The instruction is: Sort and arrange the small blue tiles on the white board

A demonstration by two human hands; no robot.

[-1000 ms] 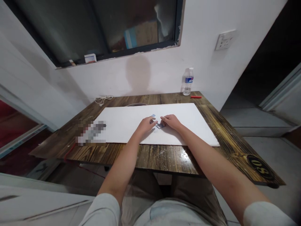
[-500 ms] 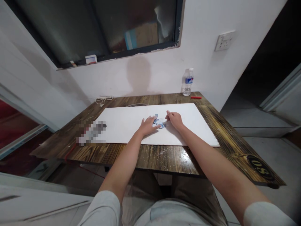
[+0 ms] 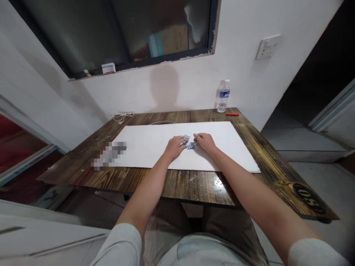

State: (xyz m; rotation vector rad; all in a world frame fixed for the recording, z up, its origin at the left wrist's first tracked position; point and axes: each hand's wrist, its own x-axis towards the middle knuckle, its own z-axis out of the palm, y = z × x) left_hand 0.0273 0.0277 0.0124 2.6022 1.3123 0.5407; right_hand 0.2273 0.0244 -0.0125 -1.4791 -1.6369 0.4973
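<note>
Small blue-and-white patterned pieces (image 3: 190,146) lie on a white board (image 3: 146,147), between my two hands. My left hand (image 3: 175,146) rests at their left side, its fingers curled in and touching them. From the right, my right hand (image 3: 204,141) reaches the pieces with thumb and fingers pinched together at their edge. What sits between those right fingertips is too small to make out. The fingertips partly hide the pieces.
A water bottle (image 3: 223,96) and a red stick-like object (image 3: 232,114) stand and lie at the back right of the wooden table (image 3: 194,186). A white cable (image 3: 123,116) lies at the back left. A blurred object covers the board's left end.
My left hand's spread fingers have drawn in around the pieces. My right hand has lowered slightly towards them, and the pieces look tilted differently.
</note>
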